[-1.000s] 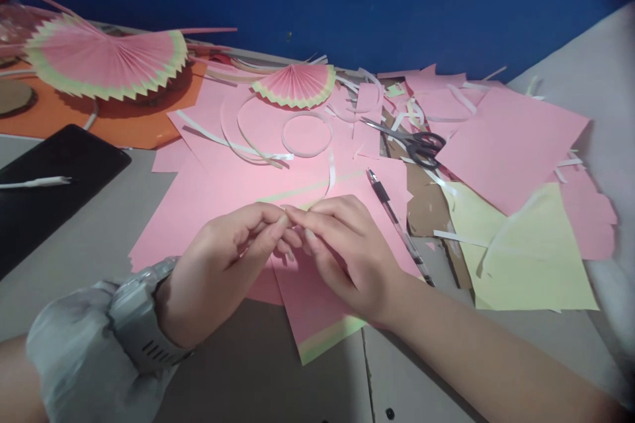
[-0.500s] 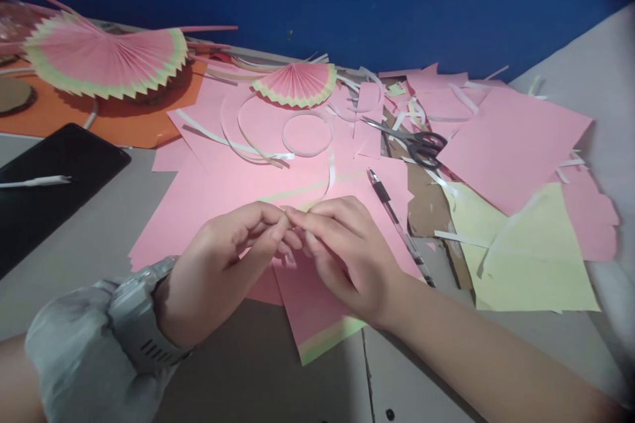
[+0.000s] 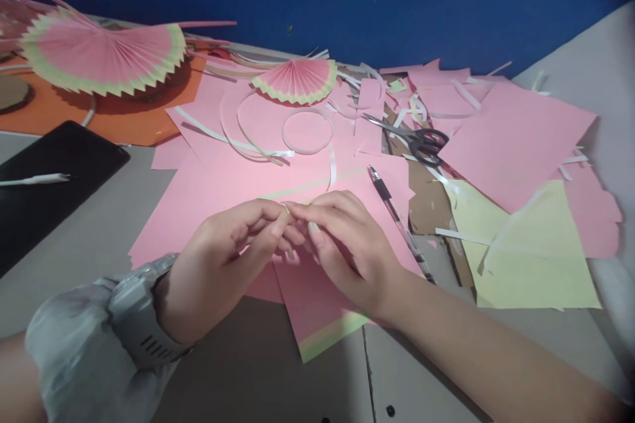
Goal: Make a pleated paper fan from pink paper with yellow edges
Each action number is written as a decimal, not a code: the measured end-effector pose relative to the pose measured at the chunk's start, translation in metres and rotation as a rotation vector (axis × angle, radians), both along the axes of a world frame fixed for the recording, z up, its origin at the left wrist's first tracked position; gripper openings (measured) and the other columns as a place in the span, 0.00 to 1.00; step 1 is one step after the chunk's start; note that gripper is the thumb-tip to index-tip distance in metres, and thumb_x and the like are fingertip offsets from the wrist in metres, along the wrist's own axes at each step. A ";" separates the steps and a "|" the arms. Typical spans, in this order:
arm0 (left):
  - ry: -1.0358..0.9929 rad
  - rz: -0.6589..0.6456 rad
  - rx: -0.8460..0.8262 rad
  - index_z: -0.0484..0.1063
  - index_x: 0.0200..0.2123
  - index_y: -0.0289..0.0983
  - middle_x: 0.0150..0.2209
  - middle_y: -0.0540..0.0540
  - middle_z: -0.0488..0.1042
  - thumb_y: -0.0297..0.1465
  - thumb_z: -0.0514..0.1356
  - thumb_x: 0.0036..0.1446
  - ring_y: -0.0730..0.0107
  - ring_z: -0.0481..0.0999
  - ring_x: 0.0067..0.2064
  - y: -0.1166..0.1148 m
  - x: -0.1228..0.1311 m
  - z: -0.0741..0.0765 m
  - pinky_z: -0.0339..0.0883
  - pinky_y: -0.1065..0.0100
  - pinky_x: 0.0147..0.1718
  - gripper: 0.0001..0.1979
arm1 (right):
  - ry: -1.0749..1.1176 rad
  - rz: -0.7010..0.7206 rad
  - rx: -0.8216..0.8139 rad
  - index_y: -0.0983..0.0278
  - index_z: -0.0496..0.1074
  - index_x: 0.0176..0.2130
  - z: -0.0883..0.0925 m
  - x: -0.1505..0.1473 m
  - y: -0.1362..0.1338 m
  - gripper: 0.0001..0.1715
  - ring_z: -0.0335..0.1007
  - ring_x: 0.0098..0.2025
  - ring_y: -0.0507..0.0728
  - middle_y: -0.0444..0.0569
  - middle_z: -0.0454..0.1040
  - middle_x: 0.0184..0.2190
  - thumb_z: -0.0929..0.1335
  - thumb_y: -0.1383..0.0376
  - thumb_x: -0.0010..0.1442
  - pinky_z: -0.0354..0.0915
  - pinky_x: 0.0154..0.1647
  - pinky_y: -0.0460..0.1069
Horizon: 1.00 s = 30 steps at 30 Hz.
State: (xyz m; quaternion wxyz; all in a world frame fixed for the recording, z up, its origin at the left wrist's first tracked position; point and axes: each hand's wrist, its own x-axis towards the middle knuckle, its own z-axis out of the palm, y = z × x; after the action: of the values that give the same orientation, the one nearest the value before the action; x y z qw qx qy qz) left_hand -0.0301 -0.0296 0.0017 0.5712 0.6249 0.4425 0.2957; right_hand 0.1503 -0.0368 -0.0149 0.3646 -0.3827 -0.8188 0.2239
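Observation:
My left hand [image 3: 233,254] and my right hand [image 3: 352,244] meet over the middle of the paper, fingertips almost touching. Thumbs and forefingers of both are closed in a pinch. A tiny pale-yellow edge of a piece of paper [image 3: 287,210] shows at the left fingertips; the fingers hide the rest. Beneath my hands lies a pink paper sheet [image 3: 317,297] with a yellow and green border along its near end. Larger pink sheets [image 3: 198,201] spread out behind it. A black-gripped pen [image 3: 391,208] lies just right of my right hand.
Two pleated pink paper fans [image 3: 116,56] with green and yellow rims stand at the back. Scissors [image 3: 421,142], white paper strips [image 3: 238,139] and scraps lie beyond my hands. Yellow paper [image 3: 536,264] is at right, a black tablet-like device [image 3: 64,172] with a white cable at left.
Both hands stay nearly in place, with small finger shifts. The right thumb has lifted slightly, and a pale-yellow paper edge now shows at the left fingertips. The view has tilted very slightly.

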 end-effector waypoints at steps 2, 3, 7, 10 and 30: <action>0.003 -0.002 0.000 0.71 0.37 0.38 0.33 0.52 0.76 0.31 0.51 0.62 0.81 0.74 0.33 0.000 0.000 0.000 0.69 0.80 0.34 0.10 | 0.001 0.005 -0.005 0.74 0.69 0.48 0.000 0.000 0.000 0.17 0.64 0.41 0.53 0.54 0.70 0.37 0.60 0.74 0.61 0.62 0.44 0.51; 0.004 0.000 0.003 0.71 0.37 0.38 0.33 0.52 0.76 0.31 0.51 0.62 0.81 0.74 0.33 0.000 0.000 -0.001 0.69 0.80 0.34 0.10 | 0.003 0.009 -0.007 0.75 0.69 0.48 0.000 0.000 0.000 0.17 0.64 0.41 0.53 0.54 0.70 0.37 0.60 0.74 0.60 0.62 0.44 0.51; 0.007 0.003 -0.003 0.72 0.37 0.38 0.33 0.52 0.76 0.32 0.51 0.62 0.81 0.74 0.33 0.002 0.002 0.000 0.69 0.80 0.34 0.10 | 0.021 0.004 -0.009 0.75 0.69 0.47 0.000 0.000 0.000 0.17 0.64 0.41 0.53 0.54 0.70 0.37 0.60 0.74 0.59 0.63 0.43 0.51; 0.009 0.022 -0.039 0.73 0.36 0.38 0.32 0.53 0.77 0.32 0.52 0.62 0.81 0.74 0.32 0.002 0.003 0.001 0.69 0.81 0.33 0.10 | 0.033 -0.006 -0.003 0.74 0.69 0.47 0.000 0.000 0.001 0.17 0.64 0.41 0.54 0.54 0.70 0.36 0.60 0.74 0.59 0.63 0.44 0.52; -0.022 0.005 -0.109 0.71 0.36 0.37 0.33 0.50 0.76 0.34 0.52 0.61 0.77 0.75 0.33 0.002 0.003 0.000 0.70 0.75 0.35 0.09 | 0.037 -0.062 -0.075 0.65 0.69 0.46 0.001 -0.002 0.000 0.16 0.66 0.41 0.54 0.51 0.72 0.38 0.60 0.73 0.60 0.65 0.41 0.52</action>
State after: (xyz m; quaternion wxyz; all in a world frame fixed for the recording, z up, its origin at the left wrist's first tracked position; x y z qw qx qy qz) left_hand -0.0270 -0.0278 0.0020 0.6084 0.5885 0.4533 0.2794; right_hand 0.1485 -0.0371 -0.0140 0.3719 -0.4172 -0.7906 0.2500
